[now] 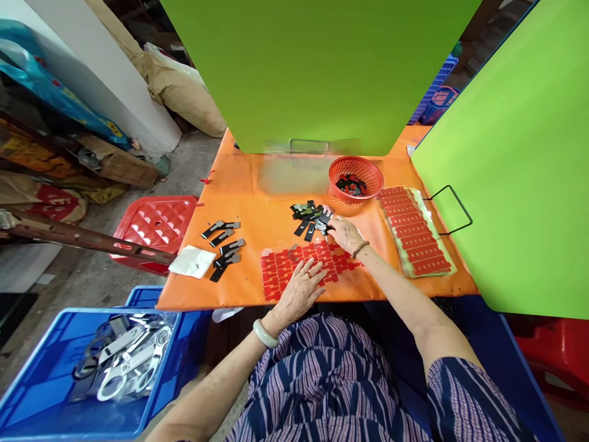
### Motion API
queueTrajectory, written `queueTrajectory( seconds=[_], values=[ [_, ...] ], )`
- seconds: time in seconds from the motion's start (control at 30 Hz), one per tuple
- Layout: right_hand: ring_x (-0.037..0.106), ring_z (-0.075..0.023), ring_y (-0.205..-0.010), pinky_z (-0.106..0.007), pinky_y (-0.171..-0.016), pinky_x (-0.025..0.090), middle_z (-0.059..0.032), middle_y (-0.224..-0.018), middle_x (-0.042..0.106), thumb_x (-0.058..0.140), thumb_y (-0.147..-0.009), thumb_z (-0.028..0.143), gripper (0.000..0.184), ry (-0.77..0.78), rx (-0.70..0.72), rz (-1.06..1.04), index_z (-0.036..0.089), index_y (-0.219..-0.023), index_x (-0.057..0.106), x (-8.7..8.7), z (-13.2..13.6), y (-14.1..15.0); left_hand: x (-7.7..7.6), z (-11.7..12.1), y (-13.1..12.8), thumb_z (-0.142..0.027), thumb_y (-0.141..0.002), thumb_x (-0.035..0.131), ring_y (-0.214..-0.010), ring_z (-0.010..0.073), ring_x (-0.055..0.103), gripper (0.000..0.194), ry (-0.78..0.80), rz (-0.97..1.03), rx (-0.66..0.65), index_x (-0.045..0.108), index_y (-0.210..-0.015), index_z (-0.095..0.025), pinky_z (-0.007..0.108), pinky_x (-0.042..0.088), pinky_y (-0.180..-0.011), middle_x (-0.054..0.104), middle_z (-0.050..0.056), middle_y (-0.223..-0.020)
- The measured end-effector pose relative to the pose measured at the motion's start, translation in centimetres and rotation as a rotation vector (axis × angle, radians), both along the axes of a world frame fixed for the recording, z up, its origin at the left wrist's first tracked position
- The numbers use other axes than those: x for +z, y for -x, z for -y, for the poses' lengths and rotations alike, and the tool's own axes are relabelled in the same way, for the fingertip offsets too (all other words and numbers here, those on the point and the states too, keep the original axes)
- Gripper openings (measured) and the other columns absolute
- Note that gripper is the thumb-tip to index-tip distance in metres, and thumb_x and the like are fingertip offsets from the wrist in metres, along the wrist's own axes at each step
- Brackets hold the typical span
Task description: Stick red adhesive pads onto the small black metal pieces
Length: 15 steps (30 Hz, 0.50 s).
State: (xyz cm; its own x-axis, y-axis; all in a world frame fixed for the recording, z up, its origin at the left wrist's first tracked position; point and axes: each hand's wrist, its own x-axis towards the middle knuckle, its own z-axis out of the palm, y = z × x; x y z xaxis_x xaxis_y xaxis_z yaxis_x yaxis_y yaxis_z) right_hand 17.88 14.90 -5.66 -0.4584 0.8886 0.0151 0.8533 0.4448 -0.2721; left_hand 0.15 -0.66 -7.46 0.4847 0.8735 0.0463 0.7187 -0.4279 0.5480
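Observation:
My left hand (301, 288) lies palm down with fingers spread on a sheet of red die-cut stickers (276, 267) at the table's front edge. Its fingers are open and hold nothing. My right hand (346, 235) reaches to the right side of a loose pile of black slotted flat pieces (306, 215). Its fingers are bent together at the tips, pinching a piece at the pile's edge; the fingers partly hide it. Several black pieces with grey ends (225, 245) lie in a staggered row at the table's left.
A red basket (356, 161) holds black and red pieces. More red sticker sheets (414, 230) are stacked at right. A white pad (192, 262) lies on the left edge. Green panels (313, 80) stand behind and at right. A blue crate (41, 393) holds bagged parts beside a red stool (156, 224).

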Motion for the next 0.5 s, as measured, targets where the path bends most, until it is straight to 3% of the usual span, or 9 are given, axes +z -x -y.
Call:
queueTrajectory(
  seconds=[0.33, 0.5],
  values=[
    [0.064, -0.0267, -0.093, -0.035, -0.082, 0.044, -0.0214, -0.103, 0.068, 0.036, -0.090, 0.003, 0.030, 0.042, 0.131, 0.140, 0.009, -0.105, 0.061, 1.2, 0.7, 1.2, -0.8, 0.1, -0.1, -0.028, -0.094, 0.051, -0.144, 0.0317, 0.032, 0.041, -0.059, -0.014, -0.001, 0.057, -0.133, -0.015, 0.054, 0.022, -0.118, 0.051, 0.014, -0.145],
    [0.066, -0.0266, -0.092, -0.034, -0.079, 0.045, -0.0187, -0.102, 0.070, 0.034, -0.087, 0.002, 0.037, 0.043, 0.103, 0.112, 0.010, -0.115, 0.057, 2.0, 0.1, 0.4, -0.9, 0.0, -0.1, -0.027, -0.093, 0.053, -0.143, 0.0311, 0.034, 0.039, -0.055, 0.027, 0.010, 0.059, -0.131, -0.019, 0.054, 0.023, -0.118, 0.053, 0.012, -0.144]
  ],
)
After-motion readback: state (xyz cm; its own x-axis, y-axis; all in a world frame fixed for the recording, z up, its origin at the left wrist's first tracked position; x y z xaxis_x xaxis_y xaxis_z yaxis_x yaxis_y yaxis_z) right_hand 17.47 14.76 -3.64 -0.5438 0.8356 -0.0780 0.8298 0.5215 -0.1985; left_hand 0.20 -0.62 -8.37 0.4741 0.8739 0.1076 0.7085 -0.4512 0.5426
